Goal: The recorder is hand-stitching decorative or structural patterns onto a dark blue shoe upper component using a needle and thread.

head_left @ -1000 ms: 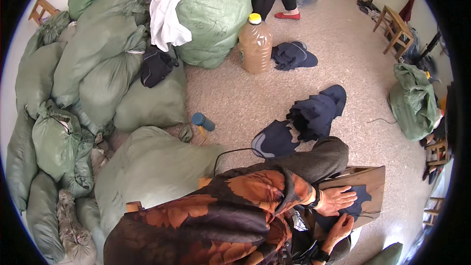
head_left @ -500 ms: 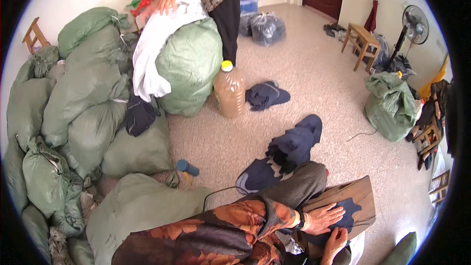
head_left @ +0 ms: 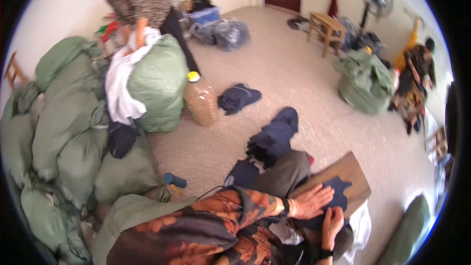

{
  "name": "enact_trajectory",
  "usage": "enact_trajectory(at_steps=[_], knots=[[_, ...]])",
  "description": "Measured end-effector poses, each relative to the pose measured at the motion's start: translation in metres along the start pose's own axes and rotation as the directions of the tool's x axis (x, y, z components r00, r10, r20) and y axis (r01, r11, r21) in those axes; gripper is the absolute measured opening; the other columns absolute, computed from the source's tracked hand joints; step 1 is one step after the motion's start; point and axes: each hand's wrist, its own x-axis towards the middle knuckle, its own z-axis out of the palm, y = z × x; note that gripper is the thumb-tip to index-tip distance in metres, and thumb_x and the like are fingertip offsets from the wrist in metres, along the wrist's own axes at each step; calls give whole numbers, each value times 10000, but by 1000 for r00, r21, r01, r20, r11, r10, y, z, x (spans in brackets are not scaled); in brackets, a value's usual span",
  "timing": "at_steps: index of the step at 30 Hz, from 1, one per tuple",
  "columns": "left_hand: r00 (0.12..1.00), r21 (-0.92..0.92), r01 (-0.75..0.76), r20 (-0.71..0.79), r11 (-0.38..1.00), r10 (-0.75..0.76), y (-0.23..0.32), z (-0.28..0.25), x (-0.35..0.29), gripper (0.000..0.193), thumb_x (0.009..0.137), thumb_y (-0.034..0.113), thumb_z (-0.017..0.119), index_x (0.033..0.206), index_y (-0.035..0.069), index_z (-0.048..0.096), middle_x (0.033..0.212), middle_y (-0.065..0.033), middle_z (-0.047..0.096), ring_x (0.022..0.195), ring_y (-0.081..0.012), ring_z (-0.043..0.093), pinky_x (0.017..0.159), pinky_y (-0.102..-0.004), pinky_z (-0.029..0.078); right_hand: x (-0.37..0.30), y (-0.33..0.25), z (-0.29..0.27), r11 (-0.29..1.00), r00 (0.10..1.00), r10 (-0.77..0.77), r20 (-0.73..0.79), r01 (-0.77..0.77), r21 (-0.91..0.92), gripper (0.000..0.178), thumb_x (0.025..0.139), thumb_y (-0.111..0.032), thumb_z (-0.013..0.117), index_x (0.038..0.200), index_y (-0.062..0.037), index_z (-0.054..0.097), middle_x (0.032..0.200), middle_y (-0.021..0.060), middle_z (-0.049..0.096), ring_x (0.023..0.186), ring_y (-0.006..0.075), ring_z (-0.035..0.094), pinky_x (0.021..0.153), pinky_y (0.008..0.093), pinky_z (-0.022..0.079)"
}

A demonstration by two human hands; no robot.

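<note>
A dark navy cloth piece (head_left: 338, 190) with a jagged outline lies flat on a brown wooden board (head_left: 356, 180) at my lap. My left hand (head_left: 311, 203) rests palm down across the cloth's left part, fingers stretched out. Close by, my right hand (head_left: 333, 222) has its fingers bent together at the cloth's near edge, pinching it; the fingertips are partly hidden. On the floor beyond my knee, a pile of navy cloth pieces (head_left: 273, 137) lies fanned out. Another navy piece (head_left: 241, 172) is partly covered by my leg.
A co-worker (head_left: 140, 0) bends over a full green sack (head_left: 159, 86) and white cloth (head_left: 122, 88). Beside it stand a large yellow-capped jug (head_left: 201, 102) and more navy cloth (head_left: 239, 98). Green sacks (head_left: 68, 118) fill the left. Another person (head_left: 416, 71) sits far right.
My view has shifted, so the room appears farther left. The co-worker bends lower over the white cloth. My hands stay at the navy cloth on the board.
</note>
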Motion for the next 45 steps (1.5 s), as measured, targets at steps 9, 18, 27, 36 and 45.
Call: enact_trajectory(at_steps=[9, 18, 27, 36, 45], knots=[[994, -181, -62, -101, 981, 44, -28, -41, 14, 462, 844, 102, 713, 1275, -29, 613, 1426, -198, 541, 1355, -382, 470, 1157, -480, 357, 19, -23, -4, 979, 988, 152, 29, -154, 133, 136, 852, -130, 738, 845, -39, 638, 743, 128, 593, 666, 297, 605, 612, 393, 485], [997, -433, -24, -82, 901, -12, -37, -37, 20, 175, 883, -21, 658, 1052, 20, 675, 1273, -120, 618, 1266, -322, 544, 1100, -420, 432, 10, -21, -20, 968, 969, 225, 99, -234, 94, 139, 874, -127, 729, 886, -7, 659, 795, 117, 622, 692, 262, 613, 647, 368, 493], [999, -280, -47, -6, 959, 47, -24, -45, 49, 91, 846, 131, 753, 893, 91, 686, 985, -41, 621, 1010, -264, 581, 884, -417, 428, 11, -22, -14, 953, 961, 262, 89, -272, 132, 91, 859, -109, 710, 895, -34, 673, 802, 99, 630, 703, 260, 626, 648, 364, 501], [971, -493, 240, 126, 836, -205, -14, -25, 73, 195, 900, 235, 729, 840, 55, 683, 779, -73, 698, 692, -240, 647, 748, -390, 466, 8, -16, -10, 987, 987, 157, 36, -158, 43, 177, 900, -58, 632, 1064, -46, 696, 885, 141, 633, 875, 343, 655, 765, 411, 527], [963, -638, 265, 143, 723, -228, -32, -27, 68, 84, 897, 87, 709, 860, 28, 662, 755, -30, 671, 686, -85, 601, 634, -271, 502, 14, -19, -18, 997, 992, 80, 98, -80, -9, 128, 888, -62, 656, 1013, -44, 634, 964, 166, 607, 866, 391, 632, 743, 467, 520]])
